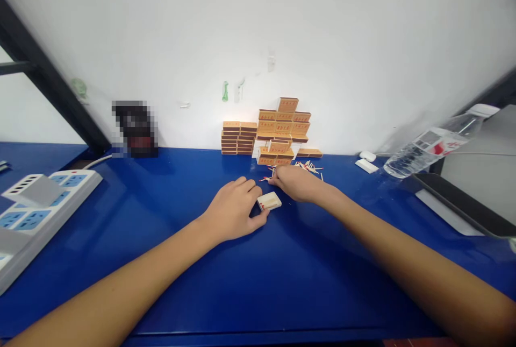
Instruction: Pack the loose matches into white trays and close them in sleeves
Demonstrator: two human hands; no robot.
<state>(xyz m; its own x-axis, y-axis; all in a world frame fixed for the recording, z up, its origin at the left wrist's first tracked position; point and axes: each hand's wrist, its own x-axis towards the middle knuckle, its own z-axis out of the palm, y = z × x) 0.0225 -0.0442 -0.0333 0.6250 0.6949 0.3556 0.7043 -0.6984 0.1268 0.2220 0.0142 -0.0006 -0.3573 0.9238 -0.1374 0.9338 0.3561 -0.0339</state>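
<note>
My left hand (237, 207) rests on the blue table, its thumb and fingers holding the left end of a small white matchbox tray (269, 201) with a few red-tipped matches inside. Just beyond the tray, my right hand (293, 181) has its fingers pinched together around matches, beside a loose pile of matches (309, 167). Behind the hands, several orange matchboxes (284, 127) are stacked against the wall. A neat pile of matchboxes (238, 138) stands to their left.
A white power strip (72, 202) lies at the left on the blue table (226, 293). At the right are a clear plastic bottle (439, 142), a small white case (367, 156) and a black-edged object (463, 202). A blurred dark object (137, 129) stands at the back left.
</note>
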